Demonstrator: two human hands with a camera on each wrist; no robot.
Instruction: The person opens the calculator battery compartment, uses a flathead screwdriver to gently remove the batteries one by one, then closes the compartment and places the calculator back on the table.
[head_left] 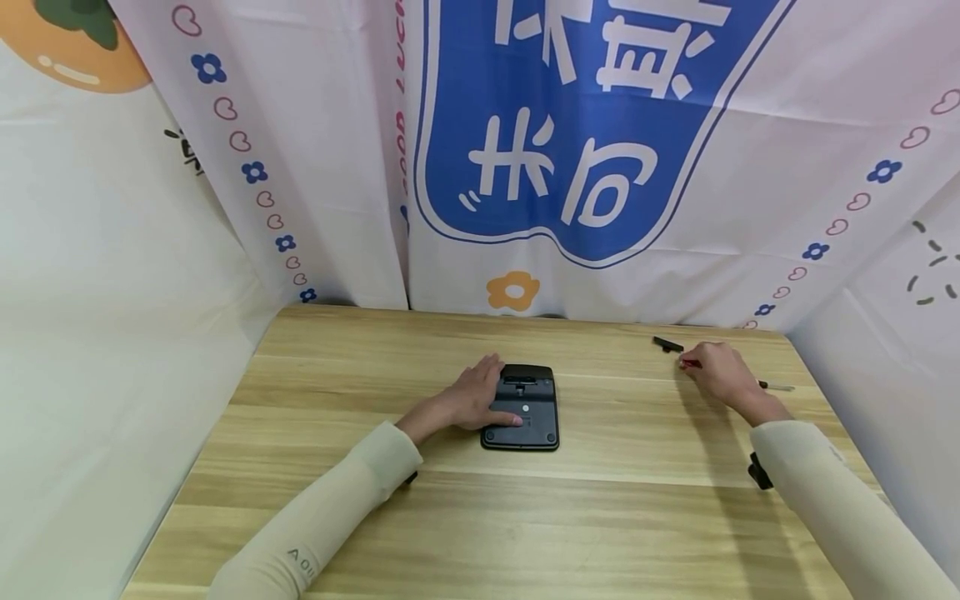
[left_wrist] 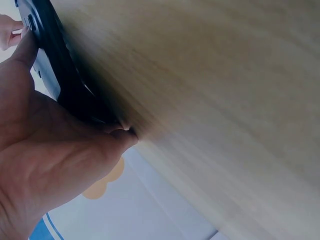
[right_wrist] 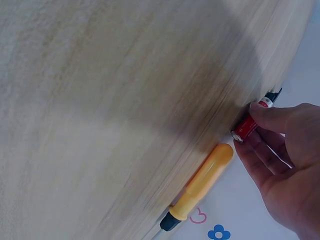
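A black calculator (head_left: 536,429) lies face down on the wooden table, its small battery slot (head_left: 520,381) uncovered near the far end. My left hand (head_left: 474,396) holds it at the left side, thumb across the back and fingers bent at the edge, as the left wrist view shows. Farther right, my right hand (head_left: 722,372) pinches a red-and-white battery (right_wrist: 246,128) between thumb and fingers, low over the table. Just beyond that hand is a small black battery cover (head_left: 667,343). A screwdriver with a yellow handle (right_wrist: 204,182) lies beside the right hand.
A small black object (head_left: 759,472) sits by the right sleeve, partly covered by it. Another dark piece (head_left: 410,477) peeks out from under the left sleeve. Printed white cloth (head_left: 337,167) hangs behind the table's far edge, with more cloth at both sides.
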